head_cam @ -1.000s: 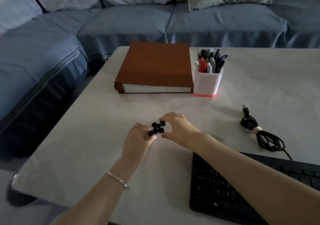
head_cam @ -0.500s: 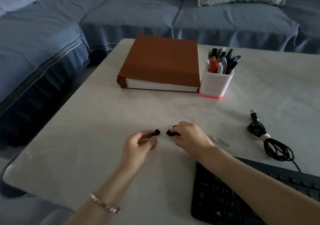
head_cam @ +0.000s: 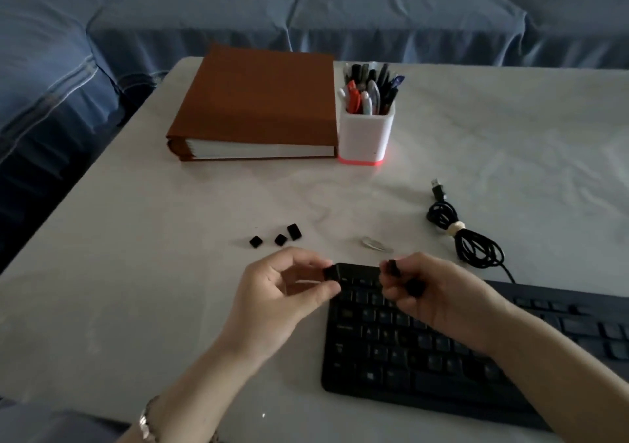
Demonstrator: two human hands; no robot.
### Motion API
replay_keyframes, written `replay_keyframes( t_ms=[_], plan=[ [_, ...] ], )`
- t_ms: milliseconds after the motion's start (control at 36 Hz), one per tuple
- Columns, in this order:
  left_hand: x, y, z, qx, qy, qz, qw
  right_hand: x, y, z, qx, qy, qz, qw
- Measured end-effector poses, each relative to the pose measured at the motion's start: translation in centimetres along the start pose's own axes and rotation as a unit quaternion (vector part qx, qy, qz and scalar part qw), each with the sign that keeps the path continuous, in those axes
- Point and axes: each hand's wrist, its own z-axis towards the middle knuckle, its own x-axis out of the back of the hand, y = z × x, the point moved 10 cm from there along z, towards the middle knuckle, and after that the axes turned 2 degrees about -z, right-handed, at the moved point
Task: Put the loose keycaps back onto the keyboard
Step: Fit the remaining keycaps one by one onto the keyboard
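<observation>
The keyboard (head_cam: 425,347), at five o'clock, runs off the right edge, partly hidden under the right forearm; over its far-left corner the left hand (head_cam: 282,292) pinches a keycap (head_cam: 331,272); the right hand (head_cam: 439,292) grips dark pieces (head_cam: 394,268), perhaps two keycaps, dim; three loose keycaps (head_cam: 280,239) lie at twelve o'clock from the left hand; farther, at one o'clock, a white pen pot (head_cam: 367,136) holds pens (head_cam: 371,88).

Two bare forearms reach in from the bottom edge, hands close together but apart. The left hand (head_cam: 289,296) pinches a small black keycap (head_cam: 329,272) between thumb and forefinger. The right hand (head_cam: 442,303), fingers curled inward, grips more dark keycaps (head_cam: 416,287).
</observation>
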Motion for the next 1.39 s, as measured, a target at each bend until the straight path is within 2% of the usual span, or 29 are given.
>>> replay_keyframes(
  t_ms=[111, 306, 444, 694, 861, 972, 1111, 1250, 1389],
  plan=[
    [-2.4, 1.1, -0.3, -0.038, -0.036, 0.066, 0.996, 2.0, 0.2, -1.8, 0.027, 0.002, -0.066, 0.997],
    [-6.3, 2.2, -0.7, -0.084, -0.092, 0.12, 0.985, 3.9, 0.5, -3.7, 0.053, -0.006, -0.054, 0.997],
    [-7.8, 1.7, -1.1, -0.079, -0.107, 0.107, 0.985, 4.8, 1.3, -4.6, 0.045, 0.001, -0.044, 0.998],
    [-9.8, 0.9, -1.7, -0.083, -0.148, 0.103, 0.98, 6.4, 1.5, -5.8, 0.045, 0.028, -0.12, 0.991],
    [-10.9, -0.7, -2.1, -0.034, -0.174, 0.132, 0.975, 6.1, 0.4, -6.6, 0.126, 0.043, -0.189, 0.973],
    [-11.8, -2.1, -2.4, 0.053, -0.19, 0.111, 0.974, 5.8, -1.5, -7.3, 0.229, 0.063, -0.305, 0.922],
    [-12.6, -2.8, -2.1, 0.125, -0.187, 0.081, 0.971, 5.9, -2.3, -7.9, 0.276, 0.08, -0.429, 0.857],
    [-13.2, -3.9, -2.2, 0.209, -0.184, 0.019, 0.96, 5.9, -3.5, -8.3, 0.317, 0.103, -0.471, 0.816],
    [-12.8, -3.9, -1.8, 0.223, -0.179, 0.008, 0.958, 4.6, -4.3, -8.2, 0.35, 0.084, -0.518, 0.776]
  ],
)
